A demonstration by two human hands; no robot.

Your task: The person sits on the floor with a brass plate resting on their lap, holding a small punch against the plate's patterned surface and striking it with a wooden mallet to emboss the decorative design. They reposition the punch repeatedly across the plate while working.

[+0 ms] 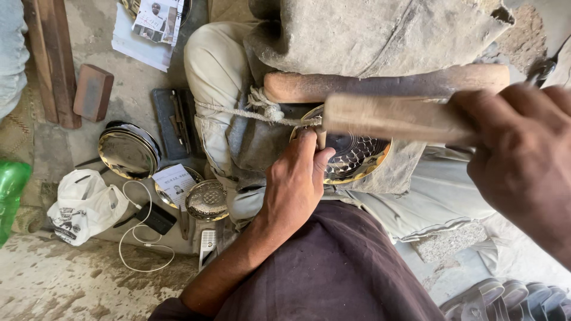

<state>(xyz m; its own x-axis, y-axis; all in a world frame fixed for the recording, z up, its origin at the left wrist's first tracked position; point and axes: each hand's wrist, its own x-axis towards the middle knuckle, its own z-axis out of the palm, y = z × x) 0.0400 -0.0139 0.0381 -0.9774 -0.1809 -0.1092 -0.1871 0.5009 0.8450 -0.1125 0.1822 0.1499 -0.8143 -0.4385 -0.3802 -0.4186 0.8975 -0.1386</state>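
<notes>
Across the lap, on the padded block under the wooden bar (386,83): engraved brass plate (355,156). Left hand (294,181) pinching a thin punch (321,138) upright on the plate's rim; right hand (523,154) closed around a wooden mallet (392,117). Keep punch vertical, strike squarely, hold plate steady between taps.

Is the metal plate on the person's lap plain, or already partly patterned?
Partly patterned. The brass plate shows a scale-like embossed pattern across its middle, while its rim stays smooth; the left hand steadies it.
</notes>
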